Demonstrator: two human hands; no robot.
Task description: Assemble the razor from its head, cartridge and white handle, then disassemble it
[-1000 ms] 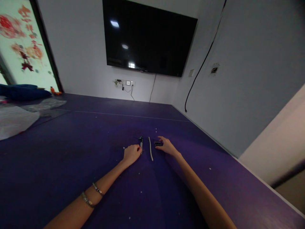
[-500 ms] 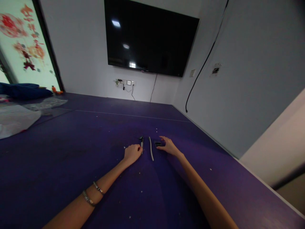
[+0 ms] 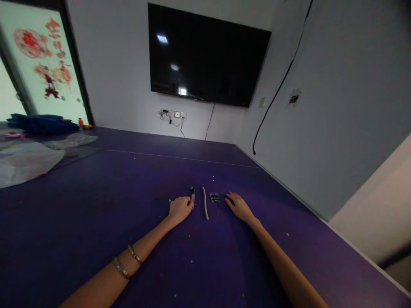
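My left hand (image 3: 180, 208) is closed on a slim silver tool with a dark head (image 3: 193, 195), held against the purple surface (image 3: 154, 256). Its exact kind is too small to make out, and the fingers cover part of it. Just right of it lies a pale, slightly bent rod or piece of thick cord (image 3: 205, 204). Beyond that, a small flat dark-and-clear piece (image 3: 215, 197) lies flat. My right hand (image 3: 238, 206) rests to the right of this piece, apart from it, fingers spread and holding nothing.
White plastic sheeting (image 3: 28, 160) and a dark blue cloth bundle (image 3: 43, 124) lie at the far left, near a small orange object (image 3: 81, 122). A black cable (image 3: 272, 96) hangs down the right wall. A television (image 3: 205, 55) is mounted on the back wall.
My right hand has drawn away to the right from the small flat piece, leaving it uncovered. The left hand keeps its grip on the silver tool. The view has shifted slightly.
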